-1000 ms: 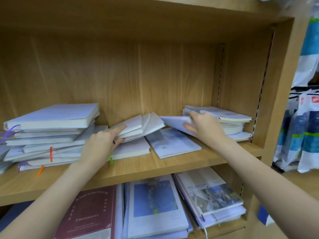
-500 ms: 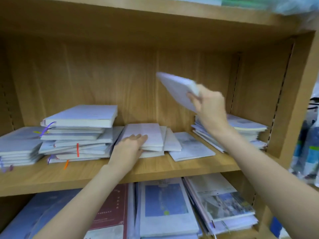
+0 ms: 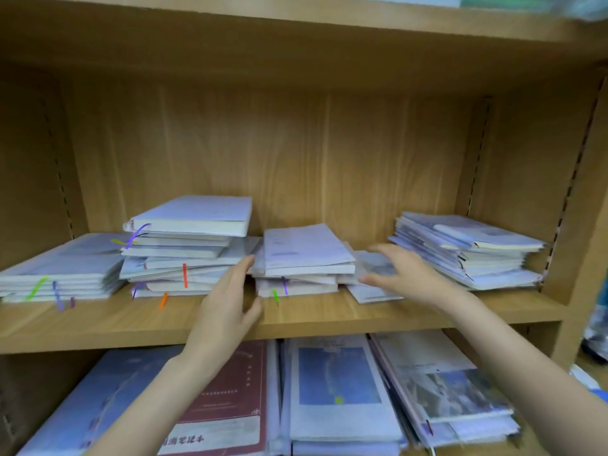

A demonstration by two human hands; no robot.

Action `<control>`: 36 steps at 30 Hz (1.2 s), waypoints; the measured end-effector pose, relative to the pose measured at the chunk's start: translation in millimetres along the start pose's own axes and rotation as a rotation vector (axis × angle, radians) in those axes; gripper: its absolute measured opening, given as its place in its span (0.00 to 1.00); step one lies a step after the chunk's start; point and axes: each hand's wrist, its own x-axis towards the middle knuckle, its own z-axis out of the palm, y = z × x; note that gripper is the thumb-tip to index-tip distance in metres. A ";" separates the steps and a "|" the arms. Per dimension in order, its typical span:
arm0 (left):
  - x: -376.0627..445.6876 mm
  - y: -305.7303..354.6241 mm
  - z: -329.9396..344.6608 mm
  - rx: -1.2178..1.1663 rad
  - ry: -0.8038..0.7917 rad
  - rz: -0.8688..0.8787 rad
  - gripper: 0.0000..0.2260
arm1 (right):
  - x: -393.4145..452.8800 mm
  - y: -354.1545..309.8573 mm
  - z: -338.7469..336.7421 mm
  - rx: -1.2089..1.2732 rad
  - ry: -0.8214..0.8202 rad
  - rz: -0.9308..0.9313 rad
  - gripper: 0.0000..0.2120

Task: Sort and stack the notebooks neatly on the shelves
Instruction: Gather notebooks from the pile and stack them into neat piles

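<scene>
Middle stack of notebooks (image 3: 304,258) is sitting mid-shelf (image 3: 329,315), being flanked by both hands. Left hand (image 3: 227,311) is spread at its left edge, right hand (image 3: 404,278) is spread over the thin loose notebook (image 3: 371,292) beside it; nothing is being gripped. Judgement: edges should be squared by being pressed inward evenly, spines aligned. Dark red cover (image 3: 227,413) below is carrying writing, too blurred to be read.

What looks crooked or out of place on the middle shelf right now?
The second stack from the left is ragged: its notebooks sit twisted, edges not lined up. A thin booklet lies loose and angled between the middle pile and the right stack, partly under the right hand.
</scene>
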 end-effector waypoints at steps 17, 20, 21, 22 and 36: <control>52.2 29.9 44.8 0.478 -0.072 0.318 0.32 | -22.3 38.3 9.8 -0.165 -0.183 0.152 0.41; 52.2 29.6 43.2 0.486 -0.092 0.302 0.32 | -32.6 32.3 1.3 -0.220 -0.220 0.145 0.41; 51.8 29.4 43.0 0.484 -0.096 0.294 0.32 | -36.8 29.6 -0.6 -0.279 -0.239 0.137 0.41; 51.3 29.1 43.0 0.482 -0.100 0.284 0.32 | -41.0 26.3 -1.8 -0.377 -0.246 0.122 0.40; 53.8 27.4 26.6 0.067 -0.144 0.026 0.24 | -46.4 42.8 -13.3 -0.711 -0.036 0.020 0.11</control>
